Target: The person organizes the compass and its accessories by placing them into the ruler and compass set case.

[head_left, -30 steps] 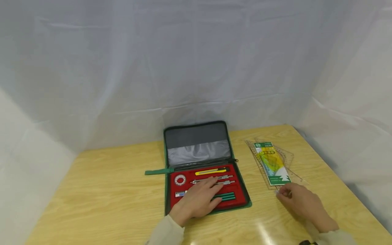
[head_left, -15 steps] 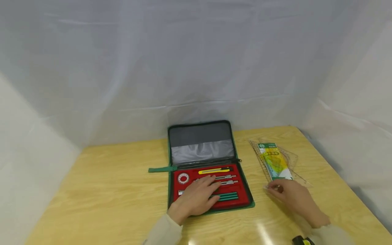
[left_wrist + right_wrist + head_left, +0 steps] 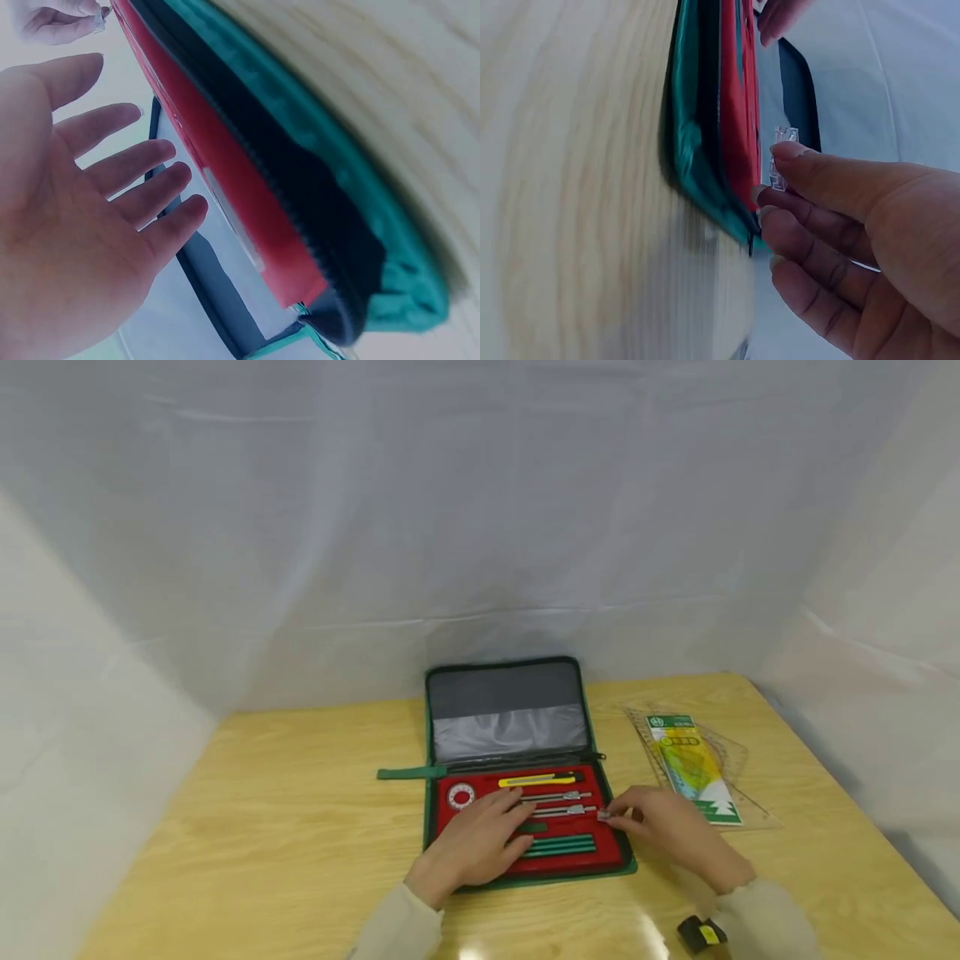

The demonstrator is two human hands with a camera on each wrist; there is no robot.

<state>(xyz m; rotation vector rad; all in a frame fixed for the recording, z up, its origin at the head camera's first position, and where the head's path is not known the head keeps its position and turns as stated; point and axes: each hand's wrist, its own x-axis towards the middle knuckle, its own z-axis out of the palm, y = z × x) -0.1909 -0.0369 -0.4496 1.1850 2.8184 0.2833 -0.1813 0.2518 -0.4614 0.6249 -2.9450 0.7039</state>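
The zippered instrument case (image 3: pixel 495 693) lies unfolded on the wood-grain table (image 3: pixel 300 827), lid toward 12 o'clock. The lid's top edge overlaps the line of the table's far edge, where white sheeting (image 3: pixel 480 527) hangs. From the green strap (image 3: pixel 408 772) at the case's 9 o'clock, a broad stretch of table runs to the left edge. At 3 o'clock, a narrower strip separates the case from the transparent set squares (image 3: pixel 753 816) and the printed card packet (image 3: pixel 690 768) lying on them; the table's right edge lies beyond.

The right hand (image 3: pixel 667 822), at the tray's 3 o'clock rim, pinches a small clear plastic piece (image 3: pixel 785 135) between thumb and fingertip. The left hand (image 3: pixel 476 839) reaches over the tray from 7 o'clock, fingers extended and spread; contact cannot be determined.

The red tray (image 3: pixel 606 839) carries a white ring-shaped dial (image 3: pixel 461 796) at 10 o'clock, a yellow-and-black utility knife (image 3: pixel 540 779) at 12 o'clock, metal compasses (image 3: pixel 573 810) at 2 o'clock, and slender green rods (image 3: pixel 562 845) at 4 o'clock. The lid is matte grey with a glossy silver pocket (image 3: pixel 513 733).

The right wrist view resolves the piece as angular and see-through; the head view shows only a pale speck. The left wrist view exposes the left palm, the zipper edge and the tray's raised side.
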